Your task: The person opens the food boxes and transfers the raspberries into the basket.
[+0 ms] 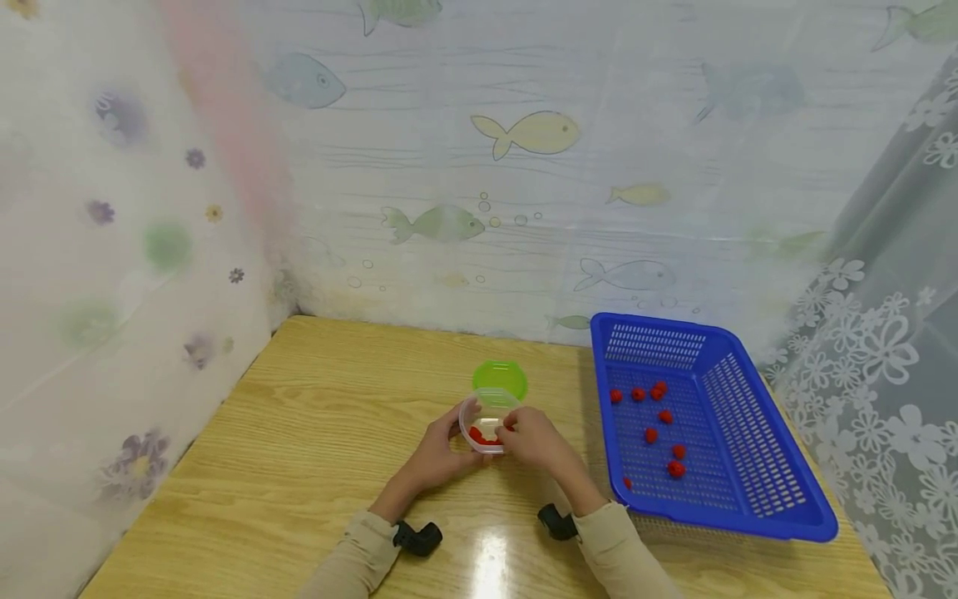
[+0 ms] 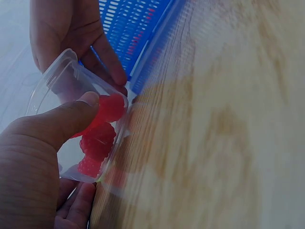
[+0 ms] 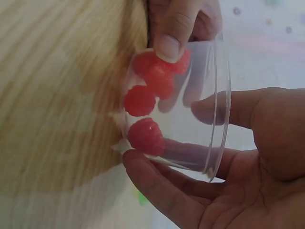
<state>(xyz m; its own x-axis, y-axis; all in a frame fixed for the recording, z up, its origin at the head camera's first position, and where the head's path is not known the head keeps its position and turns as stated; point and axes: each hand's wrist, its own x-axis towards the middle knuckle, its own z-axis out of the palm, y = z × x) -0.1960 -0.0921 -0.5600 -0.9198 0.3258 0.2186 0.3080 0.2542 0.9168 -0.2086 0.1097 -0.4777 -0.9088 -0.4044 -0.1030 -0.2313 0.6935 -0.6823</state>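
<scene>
Clear plastic cup (image 3: 177,125) sits right in front of the person, btwn both hands, mouth up, axis near vertical; can't tell if its base touches the wood table (image 1: 314,416). Raspberries (image 3: 140,100) lie along its bottom, a few at least.

L hand (image 1: 440,453) grips the cup from the L, thumb on the near wall, fingers round it. R hand (image 1: 537,439) grips it from the R, fingers along the outer wall, thumb by the rim; can't tell if that thumb is inside or behind the wall, or if R has a berry too. So hands are v. close together, both on the cup.

Green lid (image 1: 500,378) is just beyond the cup, partly behind its rim from head view.

Blue plastic basket (image 1: 733,522) is off to the R, long axis running away from the person. R hand is nearer to it; R sleeve (image 1: 619,541) is just beside its near-L corner. More loose raspberries (image 1: 677,470) are scattered on its floor, mostly L half, so the basket's L wall stands btwn them & R hand.

Fish-print sheet (image 1: 535,133) hangs behind the table.
</scene>
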